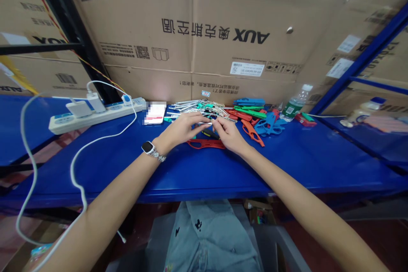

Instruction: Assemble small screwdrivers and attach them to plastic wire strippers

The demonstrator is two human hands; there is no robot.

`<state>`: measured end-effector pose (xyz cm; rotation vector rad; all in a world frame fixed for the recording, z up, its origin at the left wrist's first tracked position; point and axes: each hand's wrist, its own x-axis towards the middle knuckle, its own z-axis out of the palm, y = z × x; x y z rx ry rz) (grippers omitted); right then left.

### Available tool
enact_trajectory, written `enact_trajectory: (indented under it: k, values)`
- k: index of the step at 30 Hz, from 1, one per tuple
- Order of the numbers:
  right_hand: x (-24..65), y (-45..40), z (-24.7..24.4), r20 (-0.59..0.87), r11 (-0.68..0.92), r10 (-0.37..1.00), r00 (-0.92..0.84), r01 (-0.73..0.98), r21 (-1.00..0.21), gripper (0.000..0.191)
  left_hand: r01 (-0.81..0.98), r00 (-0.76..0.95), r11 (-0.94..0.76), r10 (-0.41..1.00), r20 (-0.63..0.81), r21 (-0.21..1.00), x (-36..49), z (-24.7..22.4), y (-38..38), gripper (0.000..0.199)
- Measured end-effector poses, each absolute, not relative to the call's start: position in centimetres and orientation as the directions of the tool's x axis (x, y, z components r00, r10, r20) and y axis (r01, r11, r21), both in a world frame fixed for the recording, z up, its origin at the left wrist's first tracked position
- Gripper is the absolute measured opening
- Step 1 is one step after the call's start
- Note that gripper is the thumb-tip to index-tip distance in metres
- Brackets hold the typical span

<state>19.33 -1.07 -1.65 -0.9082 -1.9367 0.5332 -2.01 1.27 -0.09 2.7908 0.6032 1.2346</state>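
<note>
My left hand (186, 128), with a watch (153, 151) on its wrist, is closed in a pinch on a thin silvery rod-like piece (205, 123). From the other side my right hand (230, 135) pinches the same piece, its fingertips almost meeting the left ones. Fingers cover most of it. Just below the hands lies a red gun-shaped plastic part (207, 144), next to a black and yellow tool (210, 134) that is partly hidden. Behind them is a heap of slim silvery pieces (191, 105), some with green ends.
Red, orange, green and blue plastic parts (269, 124) lie right of the heap, near a water bottle (295, 104). To the left are a phone (155, 113) and a power strip (95, 115) with a trailing white cable (74, 165). A large cardboard box (197, 59) backs the blue table (197, 178).
</note>
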Motion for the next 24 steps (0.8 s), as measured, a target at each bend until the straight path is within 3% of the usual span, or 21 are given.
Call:
enact_trajectory:
  k: [5, 11, 14, 19, 24]
  values:
    - [19.3, -1.3, -1.3, 0.571, 0.654, 0.756, -0.319, 0.342, -0.675, 0.057, 0.371, 0.554, -0.908, 0.386, 0.737, 0.197, -1.9, -0.3, 1.2, 0.010]
    - [19.5, -1.8, -1.4, 0.602, 0.691, 0.722, -0.340, 0.318, -0.650, 0.051, 0.471, 0.551, -0.853, 0.083, 0.830, -0.227, -1.6, 0.5, 0.4, 0.017]
    - [19.6, -2.1, -1.3, 0.636, 0.723, 0.691, -0.344, 0.314, -0.616, 0.048, 0.488, 0.554, -0.804, -0.017, 0.833, -0.340, -1.5, 0.9, -0.1, 0.022]
    - [19.7, -2.2, -1.2, 0.698, 0.776, 0.630, -0.341, 0.316, -0.546, 0.044, 0.492, 0.542, -0.789, -0.054, 0.839, -0.368, -1.6, 0.9, -0.3, 0.024]
    - [19.8, -2.3, -1.1, 0.685, 0.757, 0.649, -0.331, 0.370, -0.539, 0.043, 0.521, 0.556, -0.808, 0.076, 0.828, -0.275, -1.9, 0.6, -0.2, 0.023]
